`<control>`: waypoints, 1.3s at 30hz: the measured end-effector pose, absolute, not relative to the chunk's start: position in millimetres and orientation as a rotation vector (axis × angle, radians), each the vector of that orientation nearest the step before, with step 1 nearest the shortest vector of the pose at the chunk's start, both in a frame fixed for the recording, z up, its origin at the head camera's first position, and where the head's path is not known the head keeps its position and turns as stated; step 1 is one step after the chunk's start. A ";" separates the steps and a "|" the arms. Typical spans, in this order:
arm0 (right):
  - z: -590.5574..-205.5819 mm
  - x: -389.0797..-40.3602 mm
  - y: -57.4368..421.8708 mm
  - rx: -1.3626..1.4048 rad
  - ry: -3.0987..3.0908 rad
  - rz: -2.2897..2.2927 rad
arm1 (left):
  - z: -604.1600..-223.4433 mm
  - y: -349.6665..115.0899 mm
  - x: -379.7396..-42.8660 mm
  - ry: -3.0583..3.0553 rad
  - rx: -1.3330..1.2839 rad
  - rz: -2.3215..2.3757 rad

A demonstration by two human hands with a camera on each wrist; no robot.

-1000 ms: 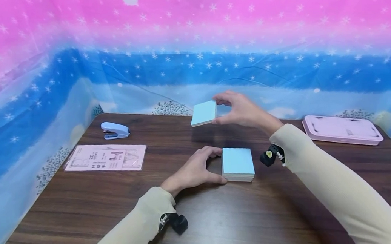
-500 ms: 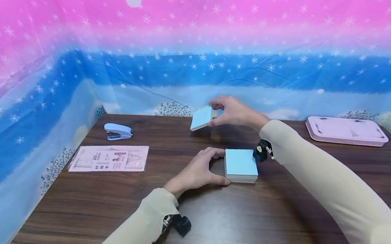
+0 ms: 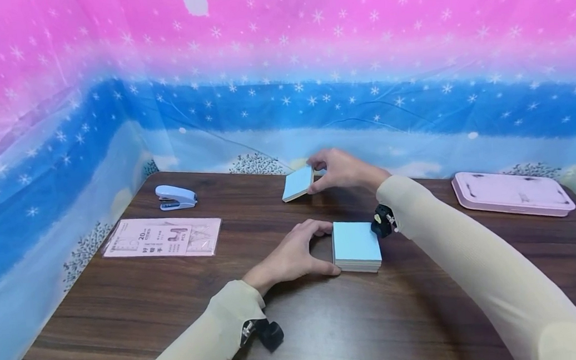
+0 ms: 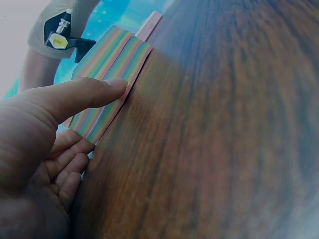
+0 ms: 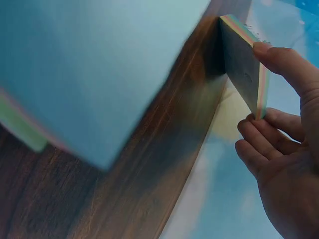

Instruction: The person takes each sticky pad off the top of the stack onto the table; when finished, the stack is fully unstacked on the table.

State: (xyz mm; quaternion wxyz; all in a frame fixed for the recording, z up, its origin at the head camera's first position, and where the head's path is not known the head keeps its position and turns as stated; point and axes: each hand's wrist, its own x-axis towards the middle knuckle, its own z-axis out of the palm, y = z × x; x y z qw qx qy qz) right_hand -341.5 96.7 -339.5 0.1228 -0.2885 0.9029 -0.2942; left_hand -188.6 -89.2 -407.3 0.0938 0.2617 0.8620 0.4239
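In the head view my right hand (image 3: 345,170) pinches a pale blue sticky note pad (image 3: 297,184) by its right end, near the table's far edge. The pad (image 5: 244,64) is tilted, its far end low at the wood; I cannot tell whether it touches. Colored layers show along its edge in the right wrist view. My left hand (image 3: 293,255) holds a stack of sticky note pads (image 3: 356,242) at its left side, thumb at the near corner and fingers at the far one. Rainbow-striped sides of the stack (image 4: 114,59) show beside the left thumb in the left wrist view.
A light blue stapler (image 3: 176,197) stands at the back left of the brown table (image 3: 299,335). In front of it lies a pink packaged ruler set (image 3: 164,237). A pink case (image 3: 513,193) is at the far right. Patterned cloth (image 3: 283,108) hangs behind the table.
My right hand has lowered the tilted pad toward the far part of the table and moved slightly left. The left hand stays at the stack. The view has shifted slightly.
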 end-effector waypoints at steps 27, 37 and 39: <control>-344.3 -342.2 101.2 -0.784 2.630 -0.588 | -408.1 -86.6 -186.3 2.585 0.780 1.268; -333.5 -333.0 114.9 -0.826 2.641 -0.612 | -407.4 -87.4 -187.3 2.581 0.780 1.259; -331.6 -329.3 118.4 -0.840 2.649 -0.620 | -407.6 -87.2 -187.3 2.579 0.779 1.259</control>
